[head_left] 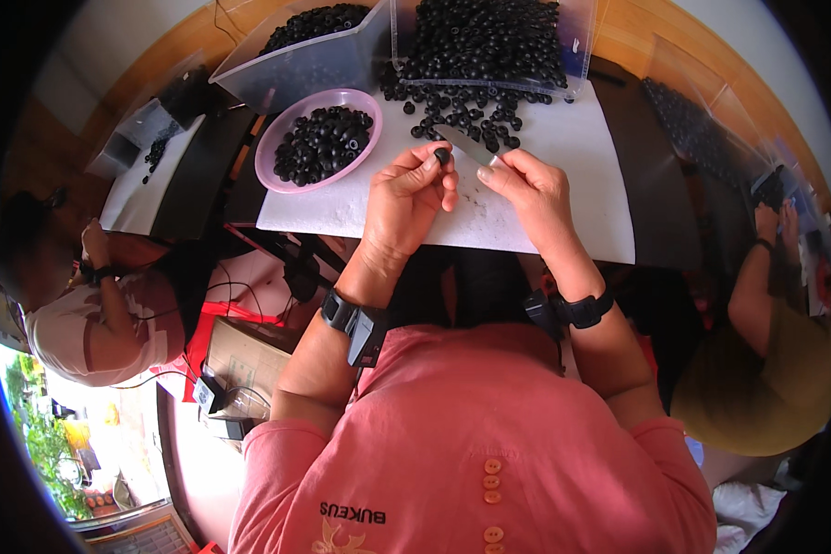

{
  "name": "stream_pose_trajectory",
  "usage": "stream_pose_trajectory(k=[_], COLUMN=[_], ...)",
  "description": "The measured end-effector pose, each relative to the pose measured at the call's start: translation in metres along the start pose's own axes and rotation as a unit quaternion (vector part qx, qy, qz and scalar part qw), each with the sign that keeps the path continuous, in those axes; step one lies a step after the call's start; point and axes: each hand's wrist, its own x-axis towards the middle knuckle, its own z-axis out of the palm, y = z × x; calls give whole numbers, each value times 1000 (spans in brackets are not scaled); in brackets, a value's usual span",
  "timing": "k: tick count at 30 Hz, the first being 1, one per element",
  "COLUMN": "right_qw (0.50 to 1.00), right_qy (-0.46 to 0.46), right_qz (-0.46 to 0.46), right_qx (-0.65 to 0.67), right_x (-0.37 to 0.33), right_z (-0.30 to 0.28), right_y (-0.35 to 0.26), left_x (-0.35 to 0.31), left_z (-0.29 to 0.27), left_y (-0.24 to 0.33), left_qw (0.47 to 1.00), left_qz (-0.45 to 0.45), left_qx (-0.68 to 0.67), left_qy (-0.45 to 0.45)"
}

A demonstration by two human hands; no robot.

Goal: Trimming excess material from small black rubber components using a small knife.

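In the head view, at upper centre, I see a small, rounded black piece (442,156) pinched by the left hand's (403,201) closed fingers; I can't make out its long axis. The right hand's (539,198) fingers close firmly on a knife (467,145), its flat silvery blade slanting toward upper left over the white surface (586,175).

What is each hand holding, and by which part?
Left hand pinches a small black piece by its sides; right hand grips a knife by its near end.
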Motion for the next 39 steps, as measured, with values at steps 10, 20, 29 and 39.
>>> stream_pose_trajectory(k=[10,20,29,39], right_qw=[1000,993,994,994], right_qy=[-13,-64,-8,-24], right_qz=[0,17,-90,-96], right_qx=[-6,-101,-66,-53], right_x=[3,3,10,13], right_z=[2,-11,-4,2], right_y=[-3,-20,-18,-2], left_x=[1,-2,-2,-3], left_z=[2,0,5,9], left_y=[2,2,3,3], left_qw=[1000,999,999,997], left_qz=[-22,-27,-34,-48], left_qx=[-10,-34,22,35], left_qy=[16,25,32,45])
